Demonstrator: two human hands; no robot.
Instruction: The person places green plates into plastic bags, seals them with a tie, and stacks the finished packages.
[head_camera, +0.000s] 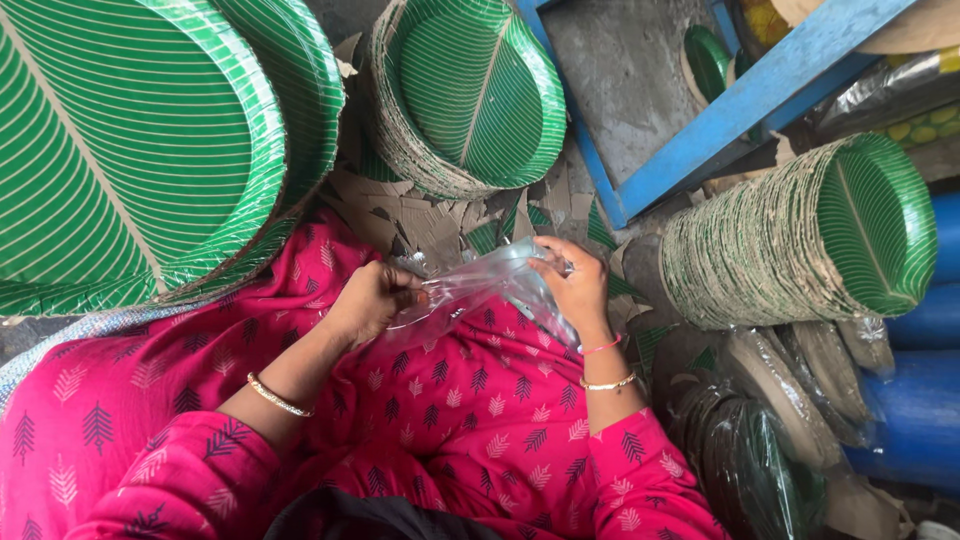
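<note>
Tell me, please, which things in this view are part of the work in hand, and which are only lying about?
In hand:
- clear plastic bag, held between left hand and right hand

Lying about:
- stacks of green leaf-pattern plates
- cardboard scraps
- bagged plate stacks
- blue frame
- blue drums

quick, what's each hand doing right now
Left hand: closed, pinching one end of the clear plastic bag.
Right hand: closed, gripping the bag's other end.
</note>
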